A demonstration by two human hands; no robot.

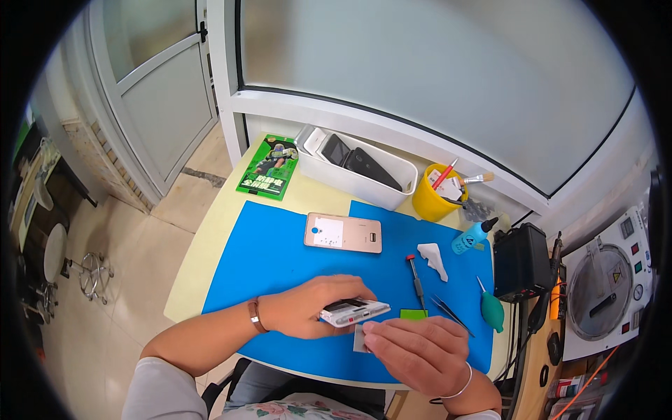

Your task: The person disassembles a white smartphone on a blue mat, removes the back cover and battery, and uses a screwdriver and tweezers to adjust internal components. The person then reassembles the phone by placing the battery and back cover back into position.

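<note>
My left hand (304,304) is closed round a phone (357,313) with a white frame, held tilted above the blue mat (273,280). Its inner side shows dark and light parts; the rest is behind my fingers. Close to the phone's near edge, my right hand (423,350) pinches a thin, flat greyish card-like piece (360,339). Whether that piece touches the phone I cannot tell. A gold phone back cover (360,233) lies farther back on the mat, with a white patch and a round blue spot.
Right of my hands lie a screwdriver (418,283), tweezers (453,316), a green pad (413,314), crumpled tissue (434,261), a blue bottle (470,239) and a green air blower (491,311). Behind stand a white bin of phones (350,183) and a yellow cup (432,199). A machine (602,294) is far right.
</note>
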